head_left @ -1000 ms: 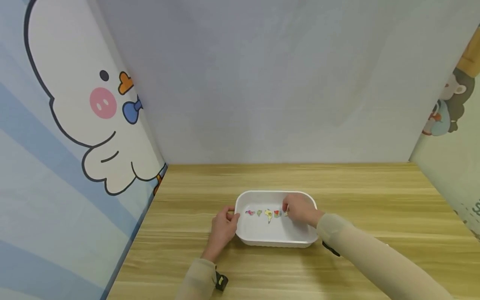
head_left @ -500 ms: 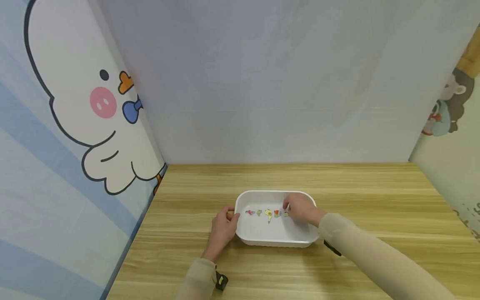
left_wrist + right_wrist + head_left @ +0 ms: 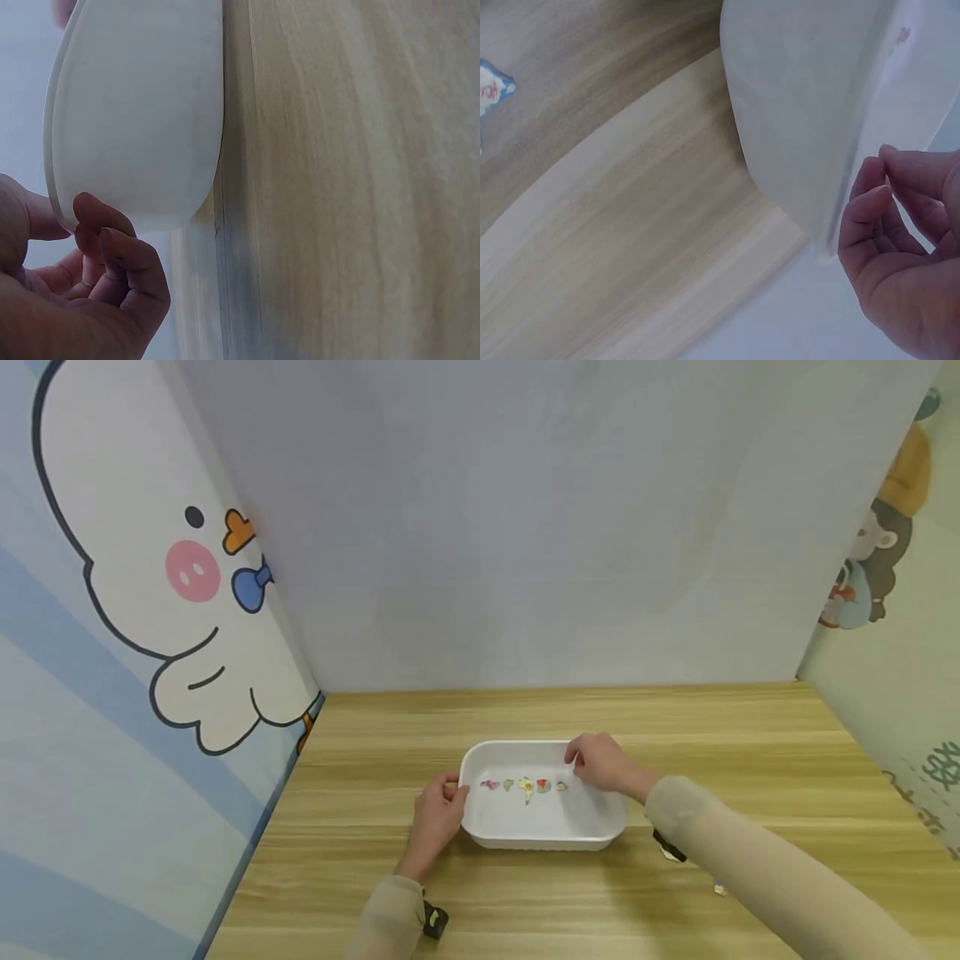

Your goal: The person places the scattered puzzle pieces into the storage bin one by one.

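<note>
Presently: left hand [image 3: 438, 814] pinches the left rim of the white tray [image 3: 536, 842], fingers curled on it | tray stands on the wood-grain table [image 3: 360, 827] | five small colourful pieces [image 3: 526, 787] lie in a row inside (the middle one yellowish) | right hand [image 3: 602, 763] is over the tray's back right part, fingers curled, tips together | more pieces [image 3: 720, 889] lie by the right sleeve [image 3: 750, 864]
</note>
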Available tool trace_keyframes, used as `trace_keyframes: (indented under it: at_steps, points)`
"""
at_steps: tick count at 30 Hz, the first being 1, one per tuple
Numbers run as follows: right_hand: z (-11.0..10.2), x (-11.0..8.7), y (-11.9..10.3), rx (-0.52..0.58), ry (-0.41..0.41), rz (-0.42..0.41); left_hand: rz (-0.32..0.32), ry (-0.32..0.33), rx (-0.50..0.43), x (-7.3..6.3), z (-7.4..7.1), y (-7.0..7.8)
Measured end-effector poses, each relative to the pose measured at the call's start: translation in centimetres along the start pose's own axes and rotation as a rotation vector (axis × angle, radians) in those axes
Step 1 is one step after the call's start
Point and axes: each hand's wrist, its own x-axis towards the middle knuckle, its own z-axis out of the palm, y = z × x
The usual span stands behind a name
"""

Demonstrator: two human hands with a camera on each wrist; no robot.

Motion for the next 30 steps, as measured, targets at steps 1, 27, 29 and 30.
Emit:
trace_keyframes:
  at_steps: [1, 27, 29, 30]
  points:
    - [-0.2, -0.1, 0.0, 0.002, 0.008, -0.011, -0.003, -0.003, -0.004, 0.0, 0.0, 0.0]
    - [-4.3, -4.4, 4.7, 0.081, 0.103, -0.001, 0.006, -0.009, 0.016, 0.0, 0.0, 0.1]
    - [-4.4, -4.9, 5.0, 0.089, 0.087, 0.004, 0.007, -0.011, 0.015, 0.0, 0.0, 0.1]
    - [-4.5, -5.2, 5.2, 0.093, 0.079, 0.005, 0.006, -0.012, 0.014, 0.0, 0.0, 0.1]
